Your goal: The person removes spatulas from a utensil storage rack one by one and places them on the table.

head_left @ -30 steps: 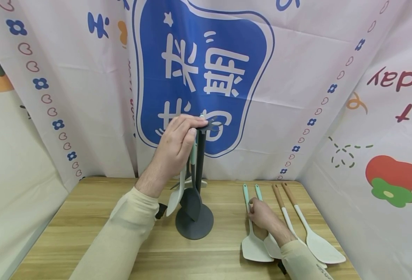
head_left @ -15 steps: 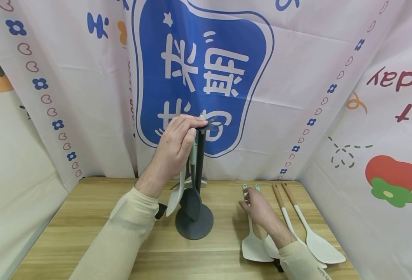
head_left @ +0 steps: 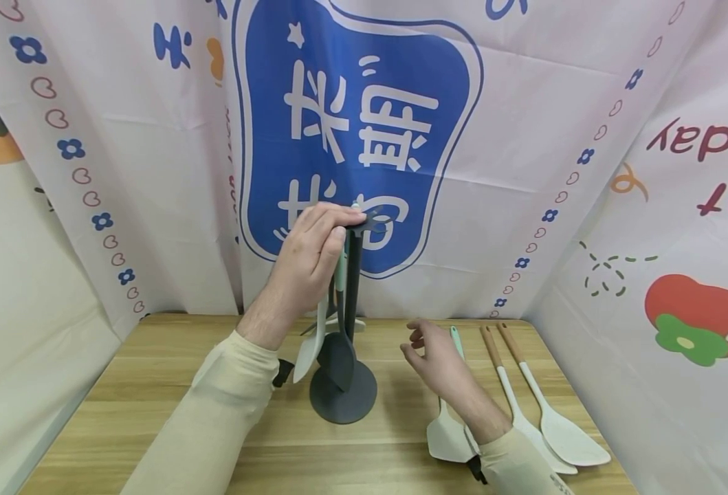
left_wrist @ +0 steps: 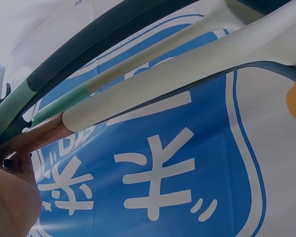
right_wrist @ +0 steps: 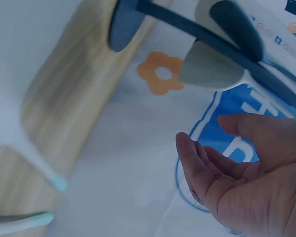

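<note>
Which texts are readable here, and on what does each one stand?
"未来": blue panel, sideways.
"可期": same panel, partly hidden.
"day": right curtain.
"ht": right curtain, cut off.
Red fold lettering, right sleeve print: too small.
Blue lettering up top: unclear.

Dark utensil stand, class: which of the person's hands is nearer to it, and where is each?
Left. The left hand lies at the very top of the stand; the right hand is apart from it, off to its right in the head view.
</note>
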Demonstrator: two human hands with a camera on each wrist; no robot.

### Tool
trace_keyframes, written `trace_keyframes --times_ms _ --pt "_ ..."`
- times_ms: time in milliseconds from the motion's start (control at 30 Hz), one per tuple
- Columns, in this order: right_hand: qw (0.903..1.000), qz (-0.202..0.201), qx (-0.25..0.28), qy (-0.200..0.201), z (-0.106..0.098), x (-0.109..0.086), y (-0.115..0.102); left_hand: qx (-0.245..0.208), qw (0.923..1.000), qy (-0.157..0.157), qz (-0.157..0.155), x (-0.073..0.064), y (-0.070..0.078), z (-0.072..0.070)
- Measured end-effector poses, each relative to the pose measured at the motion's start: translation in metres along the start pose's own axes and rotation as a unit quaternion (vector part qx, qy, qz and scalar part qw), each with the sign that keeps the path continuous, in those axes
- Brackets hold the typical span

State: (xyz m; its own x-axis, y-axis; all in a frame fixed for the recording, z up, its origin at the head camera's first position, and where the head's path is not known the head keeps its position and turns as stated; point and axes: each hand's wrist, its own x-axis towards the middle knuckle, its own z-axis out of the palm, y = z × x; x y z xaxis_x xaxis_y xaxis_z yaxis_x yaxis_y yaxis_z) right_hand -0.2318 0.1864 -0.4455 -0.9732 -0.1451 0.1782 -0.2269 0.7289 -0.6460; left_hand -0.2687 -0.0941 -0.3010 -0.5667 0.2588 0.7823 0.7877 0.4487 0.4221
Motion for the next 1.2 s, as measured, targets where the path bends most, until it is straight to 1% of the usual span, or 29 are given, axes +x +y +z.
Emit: trace_keyframes --times_ms 233,400,567,800,900,1000,1200 --pt "0.9997 -0.016 0.01 0.018 0.005 -0.003 -0.028 0.016 0.9998 -0.012 -0.003 0.001 0.001 -0.003" --pt "0.9984 -0.028 0.047 0.013 0.009 -0.006 -0.045 0.022 0.9994 -0.025 -0.005 0.003 0.001 -0.008" --pt "0.9952 -0.052 0.082 0.013 0.012 -0.009 -0.059 0.017 0.9991 -0.039 -0.002 0.004 0.002 -0.014" --pt "0.9902 -0.087 0.1 0.042 0.014 -0.018 -0.079 0.016 0.9974 -0.071 0.001 0.007 0.001 -0.023" --pt "0.9899 -0.09 0.099 0.047 0.015 -0.02 -0.084 0.02 0.9958 -0.09 0.0 0.008 -0.001 -0.027" --pt "0.9908 -0.085 0.1 0.036 0.017 -0.02 -0.084 0.019 0.9939 -0.109 0.003 0.01 -0.003 -0.03" --pt "0.9905 -0.064 0.122 -0.009 0.028 -0.016 -0.077 0.017 0.9908 -0.134 0.006 0.013 -0.005 -0.037"
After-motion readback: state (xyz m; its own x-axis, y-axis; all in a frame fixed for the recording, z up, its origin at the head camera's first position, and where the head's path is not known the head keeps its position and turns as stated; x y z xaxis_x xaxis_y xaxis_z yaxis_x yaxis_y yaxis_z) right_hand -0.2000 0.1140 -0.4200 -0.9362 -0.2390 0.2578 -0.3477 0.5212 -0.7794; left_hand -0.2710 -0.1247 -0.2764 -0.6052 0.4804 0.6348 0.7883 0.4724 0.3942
